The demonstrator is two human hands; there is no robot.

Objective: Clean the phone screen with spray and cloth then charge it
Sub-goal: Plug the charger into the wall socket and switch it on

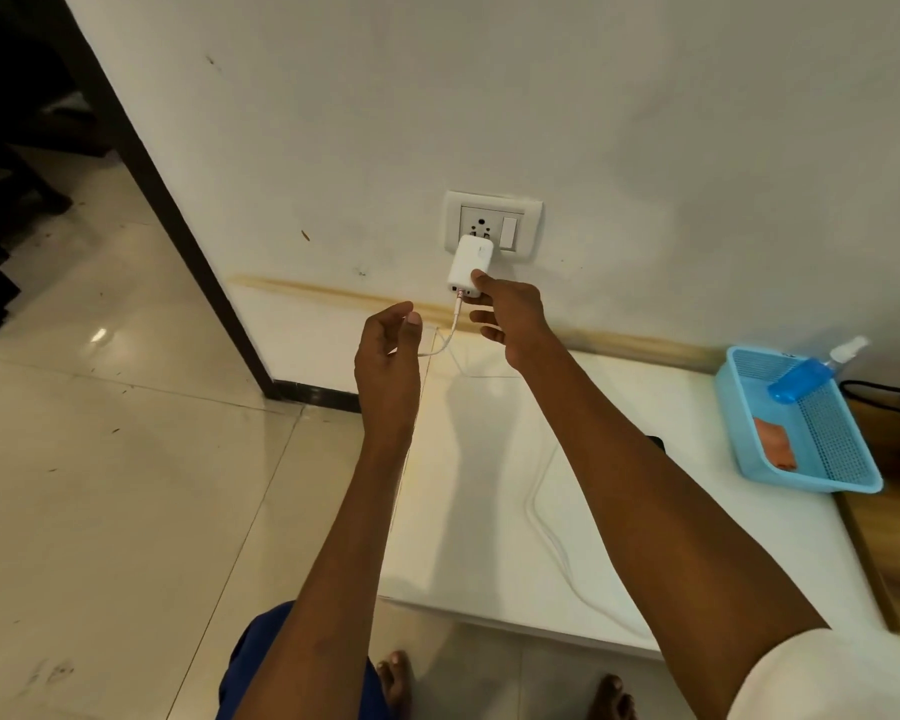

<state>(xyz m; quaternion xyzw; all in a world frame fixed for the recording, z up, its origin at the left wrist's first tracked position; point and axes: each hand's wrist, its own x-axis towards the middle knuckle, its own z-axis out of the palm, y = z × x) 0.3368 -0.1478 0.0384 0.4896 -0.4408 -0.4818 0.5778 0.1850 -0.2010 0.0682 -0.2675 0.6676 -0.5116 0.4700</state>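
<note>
The right hand (510, 317) pinched the white charger (470, 266) seated in the wall socket (492, 226); the left hand (388, 350), loosely curled, held its cable (546, 527). A tug could unseat the charger. The phone was mostly hidden behind the right forearm.

no readable text, labels, brands, numbers or signs on anything in view

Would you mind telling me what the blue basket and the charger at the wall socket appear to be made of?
The blue basket looks like moulded plastic: uniform colour, fine lattice walls and floor, a smooth rolled rim. The charger seems to be glossy white hard plastic, with rounded corners and a soft sheen; the right hand touches its lower end.
</note>
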